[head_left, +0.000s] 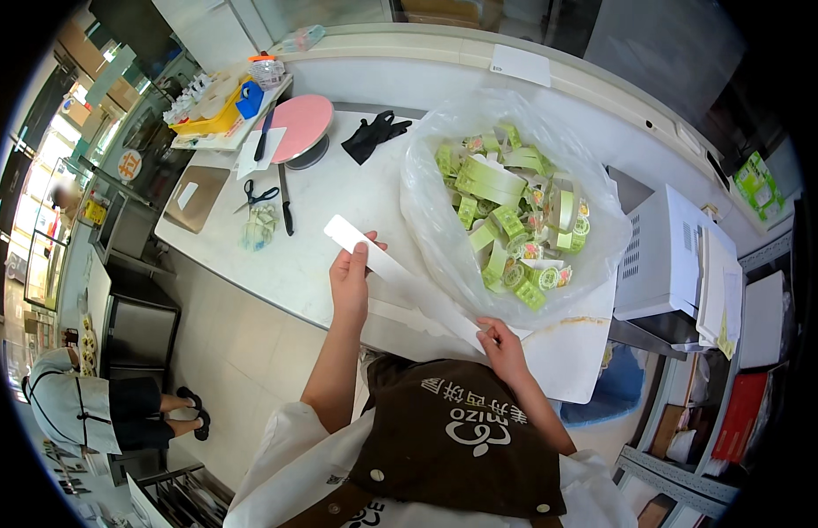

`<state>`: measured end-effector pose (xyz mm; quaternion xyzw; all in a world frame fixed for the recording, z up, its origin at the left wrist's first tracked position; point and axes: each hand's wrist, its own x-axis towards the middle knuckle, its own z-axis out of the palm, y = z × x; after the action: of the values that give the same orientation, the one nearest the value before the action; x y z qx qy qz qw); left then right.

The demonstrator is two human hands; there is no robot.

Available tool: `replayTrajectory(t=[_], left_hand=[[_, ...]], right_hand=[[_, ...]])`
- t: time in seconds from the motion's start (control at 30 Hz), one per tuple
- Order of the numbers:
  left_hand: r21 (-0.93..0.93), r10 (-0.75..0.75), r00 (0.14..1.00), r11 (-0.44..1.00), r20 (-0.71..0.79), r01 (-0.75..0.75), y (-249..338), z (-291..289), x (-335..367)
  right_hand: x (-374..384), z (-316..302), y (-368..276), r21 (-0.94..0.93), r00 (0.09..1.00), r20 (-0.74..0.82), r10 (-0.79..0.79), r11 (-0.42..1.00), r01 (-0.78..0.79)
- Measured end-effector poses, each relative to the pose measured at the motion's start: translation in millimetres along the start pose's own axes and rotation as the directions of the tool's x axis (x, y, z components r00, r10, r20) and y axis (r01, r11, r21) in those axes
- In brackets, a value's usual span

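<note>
A long white paper strip with a notched end stretches between my two hands above the front of the table. My left hand pinches it near the notched end, thumb on top. At the lower right end my right hand has its thumb and fingertips closed on the strip. Just beyond my hands sits an open clear plastic bag, filled with several green-and-white paper strips, many folded or curled into loops with printed round parts.
The white table carries a pink turntable, black gloves, scissors, knives and a yellow tray. A white machine stands at the right. Another person bends over a counter at far left.
</note>
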<state>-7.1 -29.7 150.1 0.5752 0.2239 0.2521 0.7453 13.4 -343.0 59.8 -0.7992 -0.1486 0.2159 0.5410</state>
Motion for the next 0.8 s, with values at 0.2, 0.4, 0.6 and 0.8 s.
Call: replayTrajectory(t=[0.2, 0.4, 0.6, 0.8], left_hand=[[0.164, 0.247, 0.967, 0.959, -0.066, -0.233, 15, -1, 3], [-0.105, 0.234, 0.972, 0.967, 0.000, -0.233, 37, 7, -5], [-0.041, 0.294, 0.955, 0.955, 0.044, -0.293, 47, 21, -5], [-0.158, 0.239, 0.938, 0.966, 0.251, -0.204, 51, 21, -5]], right_hand=[[9, -22, 5, 0.438, 0.982, 0.109, 0.152, 0.880, -0.185], [7, -39, -17, 0.601, 0.954, 0.214, 0.211, 0.741, -0.299], [13, -45, -28, 0.688, 0.947, 0.306, 0.100, 0.665, -0.292], [3, -54, -58, 0.847, 0.903, 0.414, -0.115, 0.411, -0.336]])
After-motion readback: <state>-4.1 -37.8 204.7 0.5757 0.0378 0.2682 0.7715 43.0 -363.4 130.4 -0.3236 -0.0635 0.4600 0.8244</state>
